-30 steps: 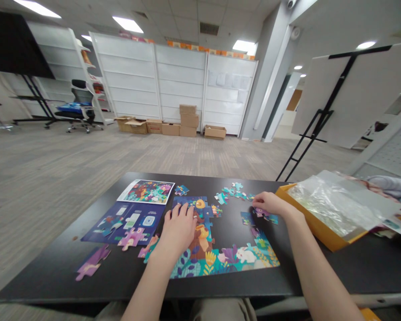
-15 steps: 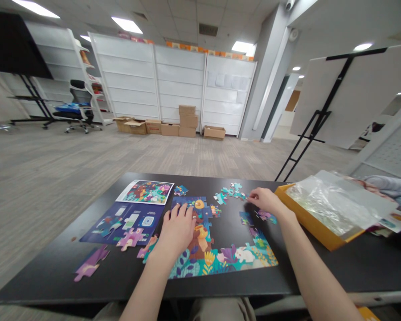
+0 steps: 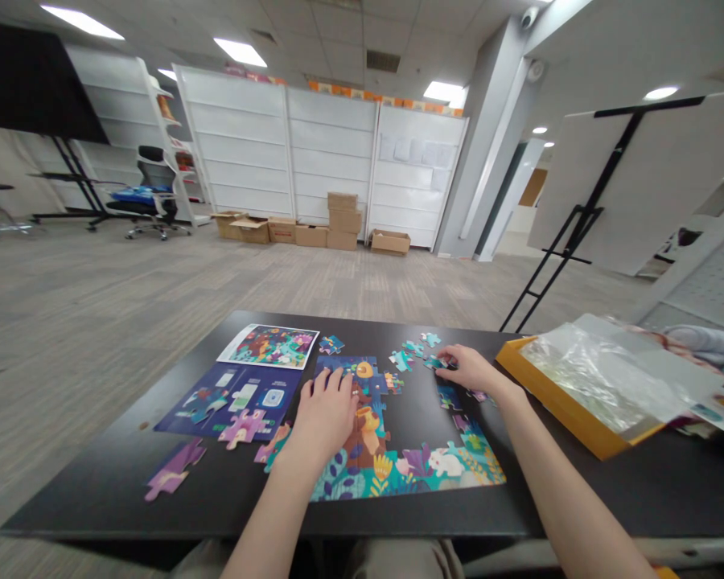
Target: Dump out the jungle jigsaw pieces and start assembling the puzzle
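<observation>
My left hand rests flat, fingers spread, over the left side of a partly assembled jigsaw puzzle with a bear and a white rabbit. Thumb and fingers of my right hand close on a teal puzzle piece beyond the puzzle's open middle. Just left of it lie several loose teal pieces. A dark blue piece and a purple piece, partly covered by my right hand, sit below that hand. Pink puzzle pieces and a purple pair lie left of my left forearm.
A picture sheet and a dark blue leaflet lie at the table's left. On the right stands a yellow box with clear plastic in it. Cloth items are piled behind it. Cardboard boxes line the far shelves.
My right hand has shifted slightly left and closed on a teal piece at the edge of the loose group. My left hand stays on the puzzle. The whole view has shifted slightly.
</observation>
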Available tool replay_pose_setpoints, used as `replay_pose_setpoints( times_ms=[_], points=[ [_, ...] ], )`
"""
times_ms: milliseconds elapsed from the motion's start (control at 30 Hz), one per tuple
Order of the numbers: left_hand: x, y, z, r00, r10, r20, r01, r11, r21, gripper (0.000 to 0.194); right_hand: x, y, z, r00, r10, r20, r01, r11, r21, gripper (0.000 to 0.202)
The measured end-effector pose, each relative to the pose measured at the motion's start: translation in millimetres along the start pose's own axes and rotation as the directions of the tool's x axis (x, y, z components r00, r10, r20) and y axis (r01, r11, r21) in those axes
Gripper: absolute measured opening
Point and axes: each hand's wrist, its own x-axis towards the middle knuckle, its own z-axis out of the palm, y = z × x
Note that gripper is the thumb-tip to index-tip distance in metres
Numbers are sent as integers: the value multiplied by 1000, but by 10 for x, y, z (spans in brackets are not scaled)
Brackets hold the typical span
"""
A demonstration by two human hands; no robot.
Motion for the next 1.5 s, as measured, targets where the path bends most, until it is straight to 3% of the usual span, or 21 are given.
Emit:
replay_pose_setpoints(
  times_ms=[400,700,833,933,1067,1300,1500],
  points=[
    [4,-2,-9,1000,-2,5,2,1000,-4,41,-94,61,-144,983,118,142,-122,992,21,38],
    [-15,-31,-1,1000,12,7,-12,1000,-13,42,-105,67,-162,978,89,188,-93,996,12,40],
    [-11,-33,6,1000,12,24,-12,1000,-9,43,-55,0,-83,998,45,43,-44,999,-12,32],
    [-5,-32,19,1000,14,24,-14,1000,-6,44,24,-100,82,990,-83,-117,81,996,-22,32],
    [-4,-35,33,1000,12,19,-12,1000,-9,43,105,-170,286,964,-229,-133,217,971,-98,39],
    [-14,-34,19,1000,14,8,-14,1000,-7,43,67,-112,223,988,-96,-120,80,988,-132,19],
    [-9,-27,11,1000,7,16,-7,1000,-17,43,51,-131,144,993,-39,-111,31,997,-70,19]
  ],
)
